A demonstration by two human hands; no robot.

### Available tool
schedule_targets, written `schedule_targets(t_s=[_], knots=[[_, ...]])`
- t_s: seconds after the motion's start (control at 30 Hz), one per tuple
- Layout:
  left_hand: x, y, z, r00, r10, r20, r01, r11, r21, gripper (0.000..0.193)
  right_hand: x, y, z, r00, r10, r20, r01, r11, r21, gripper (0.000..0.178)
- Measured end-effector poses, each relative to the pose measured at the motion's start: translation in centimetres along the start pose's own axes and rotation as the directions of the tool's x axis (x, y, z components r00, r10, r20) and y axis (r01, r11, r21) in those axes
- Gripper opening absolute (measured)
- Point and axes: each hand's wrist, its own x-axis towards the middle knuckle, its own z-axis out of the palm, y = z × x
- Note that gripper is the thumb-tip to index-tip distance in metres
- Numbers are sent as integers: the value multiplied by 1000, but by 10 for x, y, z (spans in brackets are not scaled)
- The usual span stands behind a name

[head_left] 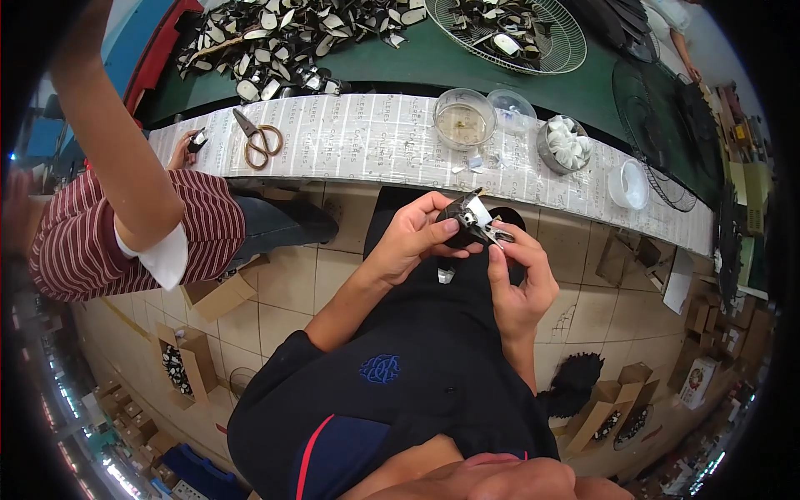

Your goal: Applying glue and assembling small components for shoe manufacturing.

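Note:
In front of my chest, over my lap, my left hand [414, 239] is closed round a small black piece [458, 221] that looks like a shoe part, with a white pad [477, 211] on its upper side. My right hand [523, 287] is close against its right side. Thumb and fingers there pinch a small dark tool with a shiny metal end [500, 236]; its exact kind is hard to make out. The metal end meets the black piece. My fingers hide part of both things.
A paper-covered bench edge [358, 150] runs ahead, bearing scissors [258, 140], a clear tub [464, 121], a bowl of white pieces [565, 144] and a white cup [627, 185]. Similar black-and-white pieces [283, 37] lie heaped behind. A co-worker in a striped shirt [92, 233] is at left.

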Motion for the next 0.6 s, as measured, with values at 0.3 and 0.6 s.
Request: schedule_targets(t_s=[0.3, 0.6], knots=[[-2, 3, 3, 999, -22, -31, 22, 1000, 10, 24, 2, 4, -4, 997, -17, -70, 8, 992, -125, 15], [-2, 3, 3, 999, -22, -40, 22, 1000, 5, 22, 1, 6, -8, 993, -91, -75, 78, 983, -168, 18]])
